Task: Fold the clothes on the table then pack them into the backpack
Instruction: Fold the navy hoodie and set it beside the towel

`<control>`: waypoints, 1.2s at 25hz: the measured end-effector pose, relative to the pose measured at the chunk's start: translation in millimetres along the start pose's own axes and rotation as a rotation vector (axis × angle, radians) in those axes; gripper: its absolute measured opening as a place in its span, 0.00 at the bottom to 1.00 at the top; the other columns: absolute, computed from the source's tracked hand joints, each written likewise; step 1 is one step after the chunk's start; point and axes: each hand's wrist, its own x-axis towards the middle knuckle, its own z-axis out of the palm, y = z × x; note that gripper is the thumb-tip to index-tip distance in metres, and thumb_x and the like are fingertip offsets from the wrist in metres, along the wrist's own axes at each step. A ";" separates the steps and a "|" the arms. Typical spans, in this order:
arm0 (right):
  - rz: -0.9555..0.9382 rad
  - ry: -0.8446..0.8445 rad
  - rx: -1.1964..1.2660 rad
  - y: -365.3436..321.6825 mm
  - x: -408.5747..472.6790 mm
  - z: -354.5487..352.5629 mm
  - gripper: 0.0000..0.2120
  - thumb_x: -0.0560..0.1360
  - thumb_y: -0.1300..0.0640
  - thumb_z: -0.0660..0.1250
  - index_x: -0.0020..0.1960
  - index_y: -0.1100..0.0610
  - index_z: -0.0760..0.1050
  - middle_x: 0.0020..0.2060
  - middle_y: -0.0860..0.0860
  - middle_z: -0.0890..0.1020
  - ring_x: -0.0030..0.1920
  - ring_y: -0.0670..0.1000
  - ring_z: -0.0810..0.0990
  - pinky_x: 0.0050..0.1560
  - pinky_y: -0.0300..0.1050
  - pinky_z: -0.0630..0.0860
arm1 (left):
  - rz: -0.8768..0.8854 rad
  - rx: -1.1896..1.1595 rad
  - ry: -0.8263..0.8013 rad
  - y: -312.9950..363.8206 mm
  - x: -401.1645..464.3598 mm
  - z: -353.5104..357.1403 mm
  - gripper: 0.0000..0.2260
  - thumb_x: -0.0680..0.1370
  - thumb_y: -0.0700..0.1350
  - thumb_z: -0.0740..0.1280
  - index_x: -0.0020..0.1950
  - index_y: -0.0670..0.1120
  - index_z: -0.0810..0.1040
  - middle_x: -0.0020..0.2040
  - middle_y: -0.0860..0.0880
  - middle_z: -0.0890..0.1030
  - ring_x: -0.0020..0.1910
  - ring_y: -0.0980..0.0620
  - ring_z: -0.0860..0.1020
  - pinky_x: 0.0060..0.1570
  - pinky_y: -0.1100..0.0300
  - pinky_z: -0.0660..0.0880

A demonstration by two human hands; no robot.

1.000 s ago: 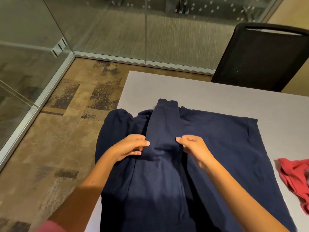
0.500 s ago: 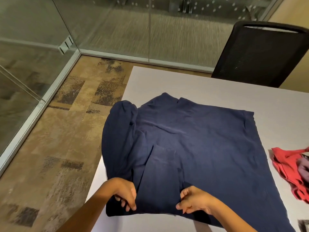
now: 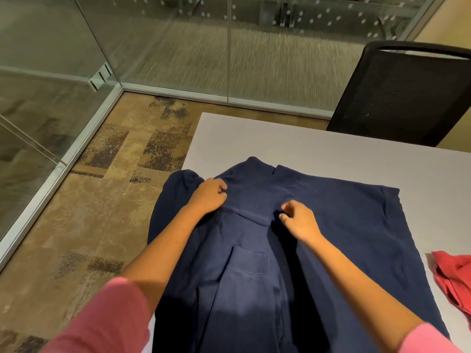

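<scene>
A navy blue garment (image 3: 331, 225) with a chest pocket lies spread over the grey table (image 3: 293, 141); its left part hangs over the table's left edge. A narrow strip of it is folded up along the middle. My left hand (image 3: 210, 197) grips the fabric at the left end of that strip's far edge, fingers curled. At the right end my right hand (image 3: 298, 220) pinches the fabric with curled fingers. A red garment (image 3: 456, 278) lies crumpled at the right edge of the frame. No backpack is in view.
A black mesh chair (image 3: 407, 93) stands at the table's far right side. Glass walls (image 3: 178, 47) enclose the room at the back and left. Patterned carpet (image 3: 102, 200) lies left of the table.
Half a second ago both hands held the garment's near edge; they have carried it away from me, and a folded strip with the pocket now lies up the middle.
</scene>
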 end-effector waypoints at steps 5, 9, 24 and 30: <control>-0.142 0.114 -0.296 -29.0 74.8 -9.8 0.27 0.75 0.52 0.66 0.71 0.56 0.64 0.69 0.57 0.66 0.68 0.62 0.63 0.63 0.56 0.65 | -0.065 0.290 0.013 -2.8 66.7 6.2 0.20 0.82 0.45 0.58 0.73 0.42 0.63 0.69 0.39 0.65 0.66 0.36 0.66 0.62 0.43 0.68; -0.094 0.049 -0.138 -40.0 112.2 -6.4 0.34 0.75 0.48 0.66 0.76 0.55 0.57 0.71 0.56 0.67 0.72 0.61 0.61 0.66 0.59 0.63 | -0.095 0.381 -0.072 -15.0 90.0 14.1 0.18 0.82 0.43 0.56 0.72 0.43 0.64 0.68 0.40 0.68 0.65 0.37 0.68 0.61 0.42 0.66; -0.030 0.108 0.072 -37.7 52.0 -9.0 0.08 0.76 0.53 0.62 0.53 0.46 0.77 0.53 0.48 0.80 0.59 0.56 0.74 0.56 0.50 0.68 | 0.266 -0.049 -0.477 0.1 -6.8 12.7 0.05 0.71 0.39 0.67 0.41 0.48 0.73 0.36 0.54 0.74 0.34 0.58 0.69 0.38 0.64 0.66; -0.233 0.004 -0.119 -19.6 -11.5 2.4 0.30 0.75 0.33 0.53 0.69 0.49 0.68 0.64 0.49 0.74 0.67 0.53 0.67 0.64 0.53 0.61 | 0.405 0.379 -0.570 -1.8 -54.4 46.5 0.09 0.71 0.39 0.63 0.44 0.51 0.80 0.44 0.56 0.81 0.47 0.55 0.74 0.57 0.57 0.62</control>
